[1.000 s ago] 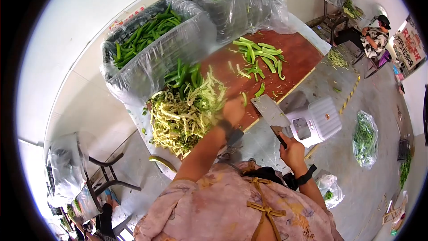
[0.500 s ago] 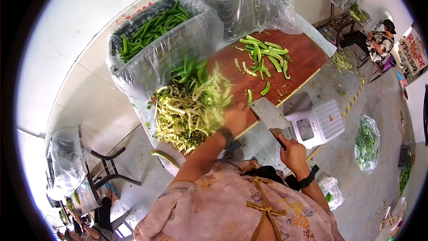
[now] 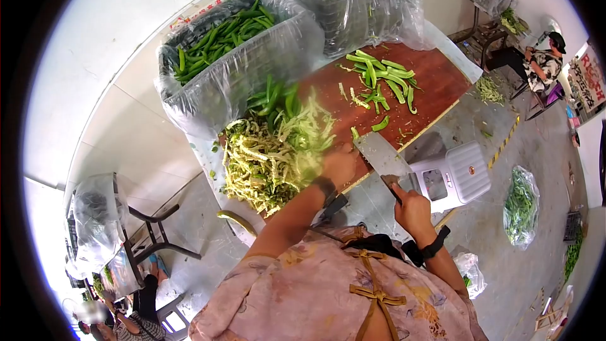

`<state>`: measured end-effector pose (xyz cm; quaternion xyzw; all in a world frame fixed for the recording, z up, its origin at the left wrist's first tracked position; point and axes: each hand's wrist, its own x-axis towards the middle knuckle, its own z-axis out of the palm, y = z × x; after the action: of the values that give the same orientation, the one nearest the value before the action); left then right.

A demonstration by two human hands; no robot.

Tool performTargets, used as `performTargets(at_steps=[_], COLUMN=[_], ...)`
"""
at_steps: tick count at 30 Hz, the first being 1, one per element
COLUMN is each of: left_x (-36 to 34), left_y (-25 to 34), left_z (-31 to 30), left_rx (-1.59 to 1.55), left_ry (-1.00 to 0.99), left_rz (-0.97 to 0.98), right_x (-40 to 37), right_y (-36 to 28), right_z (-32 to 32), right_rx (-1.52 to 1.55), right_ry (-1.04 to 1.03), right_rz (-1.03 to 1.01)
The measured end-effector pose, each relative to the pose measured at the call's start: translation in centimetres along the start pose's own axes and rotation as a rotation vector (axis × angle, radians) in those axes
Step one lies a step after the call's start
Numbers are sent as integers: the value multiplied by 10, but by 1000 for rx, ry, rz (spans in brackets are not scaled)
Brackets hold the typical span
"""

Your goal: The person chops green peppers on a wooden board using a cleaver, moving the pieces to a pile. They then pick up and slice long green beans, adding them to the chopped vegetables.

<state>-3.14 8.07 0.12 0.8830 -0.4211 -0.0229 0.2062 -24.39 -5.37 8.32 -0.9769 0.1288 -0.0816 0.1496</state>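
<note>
My right hand [image 3: 413, 211] is closed around the dark handle of a cleaver [image 3: 383, 155]. The broad blade lies over the front edge of a reddish-brown cutting board [image 3: 435, 76], its far end close to my left hand [image 3: 339, 165]. That left hand is low over the board, with its fingers blurred and partly hidden. Just beyond it lies a small green pepper piece [image 3: 355, 133], and a curved pepper slice [image 3: 380, 123] is beside the blade. Split green pepper strips [image 3: 388, 75] lie farther back. Left of my hand is a heap of pale pepper cores [image 3: 255, 167].
Behind the board stand a plastic-lined crate of whole green peppers [image 3: 173, 104] and another lined crate [image 3: 372, 13]. Loose peppers [image 3: 274, 98] lie before the first. A white stool [image 3: 464, 170] and a bag of greens [image 3: 521, 205] are right. Another person [image 3: 543, 66] sits far right.
The whole view has shifted slightly, with the table appearing a little farther right. My right hand still grips the cleaver, and both hands stay in nearly the same place at the board.
</note>
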Motion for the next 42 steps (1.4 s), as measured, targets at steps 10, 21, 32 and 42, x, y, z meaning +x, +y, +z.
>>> performTargets(at_steps=[10,21,32,42], left_x=[4,0,2,24], left_y=[-4,1,-4,-11], left_z=[0,-3,6,12], left_rx=[1,35,-3,-49], left_ry=[-56,-68,-29,229], left_rz=[16,-43,-36,-45], right_x=[25,83,78,-19], right_y=[0,-14,1,54], right_z=[13,4,-9,-18], right_rx=[12,-29,-146,322], right_ry=[-4,145,-17,233], right_rz=[-19,-128,-148,129])
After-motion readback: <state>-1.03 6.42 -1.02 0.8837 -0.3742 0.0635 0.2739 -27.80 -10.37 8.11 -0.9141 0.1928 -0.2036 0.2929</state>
